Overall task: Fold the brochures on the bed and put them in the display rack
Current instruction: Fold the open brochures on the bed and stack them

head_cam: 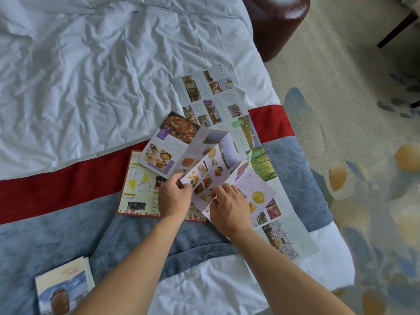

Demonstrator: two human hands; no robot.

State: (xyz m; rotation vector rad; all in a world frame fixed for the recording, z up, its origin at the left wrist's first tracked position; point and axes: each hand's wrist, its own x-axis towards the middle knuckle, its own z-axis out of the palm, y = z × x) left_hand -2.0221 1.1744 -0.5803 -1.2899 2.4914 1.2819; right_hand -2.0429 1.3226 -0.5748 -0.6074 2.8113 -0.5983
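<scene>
A lilac food brochure (204, 162) with several dish photos is half raised off the bed, bent into zigzag panels. My left hand (173, 196) pinches its near left edge. My right hand (229, 208) pinches its lower edge just beside. Under it lies a long unfolded white brochure (213, 96) with scenery photos, running from the far middle down to the bed's right edge. A yellow brochure with a red border (138, 187) lies flat to the left, partly under the lilac one. A folded brochure with a boat picture (63, 289) lies at the near left.
The bed has a crumpled white sheet (91, 76), a red band (56, 185) and a blue-grey runner (56, 235). A dark red upholstered seat (277, 23) stands beyond the bed's far right corner. Patterned carpet (352, 155) lies to the right. No display rack is in view.
</scene>
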